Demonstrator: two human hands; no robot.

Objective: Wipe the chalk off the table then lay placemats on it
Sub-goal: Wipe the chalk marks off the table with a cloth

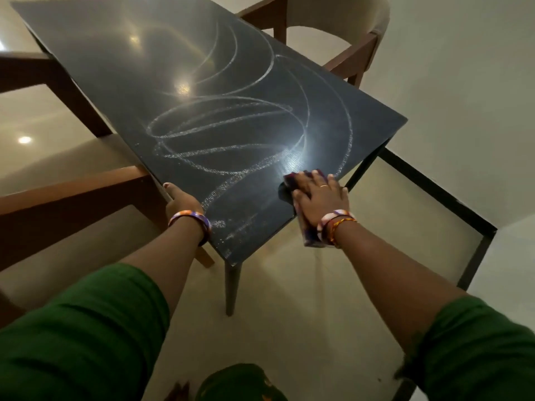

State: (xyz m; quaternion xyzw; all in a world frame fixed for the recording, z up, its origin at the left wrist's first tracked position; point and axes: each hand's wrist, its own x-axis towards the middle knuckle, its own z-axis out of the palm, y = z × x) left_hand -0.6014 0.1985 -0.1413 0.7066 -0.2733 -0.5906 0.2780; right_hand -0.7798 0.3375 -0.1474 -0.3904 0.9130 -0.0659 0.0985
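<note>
The right hand (320, 195) lies flat, fingers spread, pressing a dark purple cloth (301, 180) onto the tabletop (139, 68) close to its near right edge. Part of the cloth spills over that edge and hangs below the wrist. The left hand (181, 199) grips the tabletop's near left edge, thumb on top; the other fingers are hidden below, presumably curled under to brace it.

The chalk (225, 134) is nearly all still there — broad white loops and arcs across the near half of the tabletop, thinning into faint curves toward the far end. From the cloth, the bulk of it lies ahead and to the left, with one long arc running just beside the right hand along the tabletop's right side. A few smeared patches sit between the two hands near the closest corner.

The tabletop's long axis runs away from the person and to the left, so the wipe will likely have to travel away from the cloth's present spot along that line. The right hand is the one placed for it; the left is nearer the smears at the corner but is occupied holding the edge. The far curves look like a stretch from here, so a step along the side may be needed.

A wooden chair (350, 41) stands beside the tabletop's far right edge. No placemats are in view, so that step is well off.
</note>
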